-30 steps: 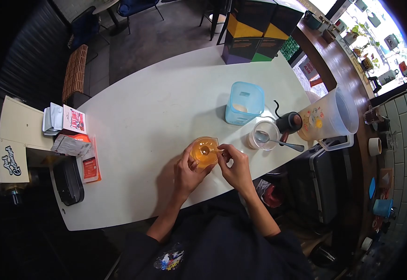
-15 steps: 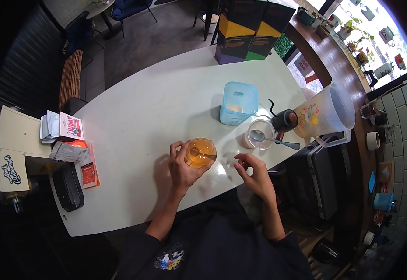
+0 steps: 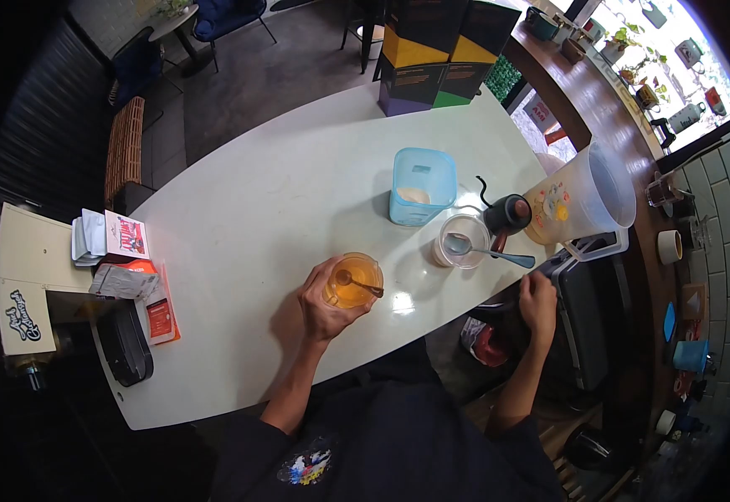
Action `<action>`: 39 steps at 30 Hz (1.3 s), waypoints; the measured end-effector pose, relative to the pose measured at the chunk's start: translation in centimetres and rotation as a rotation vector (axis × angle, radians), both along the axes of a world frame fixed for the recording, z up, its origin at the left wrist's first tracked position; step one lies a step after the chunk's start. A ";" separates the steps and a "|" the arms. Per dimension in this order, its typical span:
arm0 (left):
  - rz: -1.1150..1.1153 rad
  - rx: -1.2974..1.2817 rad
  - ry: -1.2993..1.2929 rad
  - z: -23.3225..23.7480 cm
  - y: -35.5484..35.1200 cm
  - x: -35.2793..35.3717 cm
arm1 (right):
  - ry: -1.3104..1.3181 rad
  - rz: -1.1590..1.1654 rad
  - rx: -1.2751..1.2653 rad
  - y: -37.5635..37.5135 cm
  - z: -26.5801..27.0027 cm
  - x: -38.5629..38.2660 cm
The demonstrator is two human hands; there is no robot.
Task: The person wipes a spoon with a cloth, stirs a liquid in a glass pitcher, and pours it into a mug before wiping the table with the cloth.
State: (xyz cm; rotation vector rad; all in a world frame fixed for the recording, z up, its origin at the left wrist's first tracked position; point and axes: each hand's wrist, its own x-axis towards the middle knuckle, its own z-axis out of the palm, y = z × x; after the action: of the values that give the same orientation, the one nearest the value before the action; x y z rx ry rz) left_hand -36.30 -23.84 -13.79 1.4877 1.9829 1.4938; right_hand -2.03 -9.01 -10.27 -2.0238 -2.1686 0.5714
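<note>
My left hand [image 3: 321, 305] is wrapped round a small clear glass cup [image 3: 331, 293] on the white table. Amber liquid [image 3: 355, 291] fills part of it, and a small spoon [image 3: 363, 284] leans inside with its handle toward the right rim. Past the table's front edge, my right hand [image 3: 538, 303] is held with its fingers curled closed; whatever is inside them, if anything, is hidden. Closest to it is a metal spoon [image 3: 511, 258], resting across a clear plastic cup [image 3: 459, 255]. Behind that cup stands a light-blue container [image 3: 424, 171] with pale contents.
A black gooseneck kettle [image 3: 507, 216] and a large plastic pitcher [image 3: 562, 205] stand at the right. Dark boxes [image 3: 432, 58] rise at the far end. Packets [image 3: 160, 309] and a card holder [image 3: 89, 243] line the left side. Below the right edge is a black case [image 3: 578, 326].
My right hand has moved right, away from the glass cup and past the table edge, and its fingers have curled in. My left hand keeps hold of the glass cup.
</note>
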 end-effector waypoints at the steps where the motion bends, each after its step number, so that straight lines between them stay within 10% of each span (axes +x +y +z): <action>1: -0.001 0.003 0.000 0.2 0.1 0.0 | 0.121 -0.069 0.132 1.0 -0.5 0.2; 6: -0.024 -0.014 0.009 0.2 0.0 -0.1 | 0.462 -0.085 0.400 4.6 -3.2 -1.9; 21: -0.011 -0.027 -0.032 0.7 -0.3 -0.9 | 0.464 -0.052 -0.060 6.9 -1.9 -5.9; 26: -0.005 -0.020 0.001 0.3 -0.1 -1.1 | 0.309 0.085 0.414 7.1 -5.1 -5.6; 39: -0.084 0.001 -0.015 -0.2 -0.4 -1.1 | 0.722 0.051 0.356 3.4 0.9 -3.6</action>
State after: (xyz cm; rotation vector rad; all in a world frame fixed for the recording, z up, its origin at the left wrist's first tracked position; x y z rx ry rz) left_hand -37.42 -24.26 -13.98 1.5359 1.8870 1.4668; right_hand -5.59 -5.66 -9.32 -1.3056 -1.7233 0.7171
